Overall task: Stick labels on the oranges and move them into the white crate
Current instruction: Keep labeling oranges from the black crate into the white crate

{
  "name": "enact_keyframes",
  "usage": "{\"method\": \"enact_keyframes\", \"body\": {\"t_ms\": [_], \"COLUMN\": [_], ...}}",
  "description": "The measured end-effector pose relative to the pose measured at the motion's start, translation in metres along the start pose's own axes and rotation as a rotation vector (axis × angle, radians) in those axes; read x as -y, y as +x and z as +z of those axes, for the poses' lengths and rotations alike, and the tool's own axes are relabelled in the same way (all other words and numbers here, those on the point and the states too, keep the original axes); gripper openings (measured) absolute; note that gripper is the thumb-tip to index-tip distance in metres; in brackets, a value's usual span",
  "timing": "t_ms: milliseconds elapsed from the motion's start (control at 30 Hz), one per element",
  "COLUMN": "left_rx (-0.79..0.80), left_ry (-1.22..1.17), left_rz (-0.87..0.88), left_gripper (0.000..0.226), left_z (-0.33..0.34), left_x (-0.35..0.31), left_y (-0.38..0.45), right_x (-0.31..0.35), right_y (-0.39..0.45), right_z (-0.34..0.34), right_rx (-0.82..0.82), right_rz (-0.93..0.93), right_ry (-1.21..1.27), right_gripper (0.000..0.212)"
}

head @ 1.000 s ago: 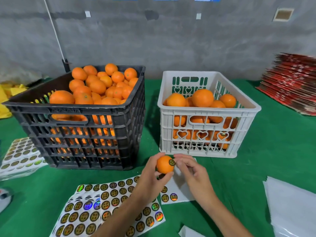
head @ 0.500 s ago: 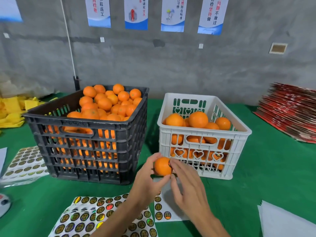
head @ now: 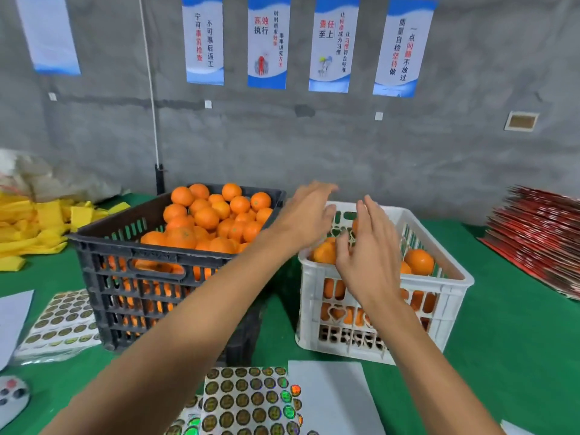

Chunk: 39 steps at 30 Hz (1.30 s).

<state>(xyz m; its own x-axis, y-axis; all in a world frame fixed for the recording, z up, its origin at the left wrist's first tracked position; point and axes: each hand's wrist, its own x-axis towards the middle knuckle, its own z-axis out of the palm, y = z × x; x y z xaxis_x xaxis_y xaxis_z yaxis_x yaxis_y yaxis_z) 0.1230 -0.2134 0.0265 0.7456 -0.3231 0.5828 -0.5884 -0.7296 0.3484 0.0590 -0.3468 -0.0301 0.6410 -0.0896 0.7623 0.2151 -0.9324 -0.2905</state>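
white crate (head: 452, 279): on the green table (head: 508, 340), holding oranges (head: 419, 261) up to about its rim; this is the landmark below.
left hand (head: 309, 211): raised over the crate's left rear corner, fingers straight and spread, holding nothing.
right hand (head: 368, 255): above the crate's front left part, fingers loose and apart, nothing gripped; an orange shows past its fingertips, whether touched i cannot tell.
black crate (head: 175, 268): just left of the white crate, heaped with unlabelled oranges (head: 207, 218).
label sheets (head: 251, 400): in front of the white crate, towards its left, rows of round stickers; another stack (head: 59, 324) lies far left of it, past the black crate.
blank backing paper (head: 332, 397): directly in front of the white crate.
red stack (head: 539, 240): well to the right of the white crate.
yellow pieces (head: 37, 224): far left of it, by the wall.
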Motion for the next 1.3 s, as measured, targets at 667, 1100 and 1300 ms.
{"method": "enact_keyframes", "body": {"t_ms": [667, 1100, 1300], "left_rx": [-0.132, 0.092, 0.29], "left_ry": [0.037, -0.425, -0.555], "left_rz": [-0.246, -0.136, -0.298], "left_gripper": [0.065, 0.064, 0.058], "left_z": [-0.056, 0.093, 0.155], "left_x": [0.101, 0.047, 0.069], "left_y": [-0.038, -0.169, -0.226], "right_x": [0.047, -0.025, -0.064], "right_y": [-0.019, -0.127, -0.196], "right_z": [0.034, 0.057, 0.081], "right_rx": [0.154, 0.353, 0.626], "right_rz": [-0.045, 0.112, 0.157], "right_ry": [0.488, 0.582, 0.606], "right_gripper": [0.049, 0.054, 0.041]}}
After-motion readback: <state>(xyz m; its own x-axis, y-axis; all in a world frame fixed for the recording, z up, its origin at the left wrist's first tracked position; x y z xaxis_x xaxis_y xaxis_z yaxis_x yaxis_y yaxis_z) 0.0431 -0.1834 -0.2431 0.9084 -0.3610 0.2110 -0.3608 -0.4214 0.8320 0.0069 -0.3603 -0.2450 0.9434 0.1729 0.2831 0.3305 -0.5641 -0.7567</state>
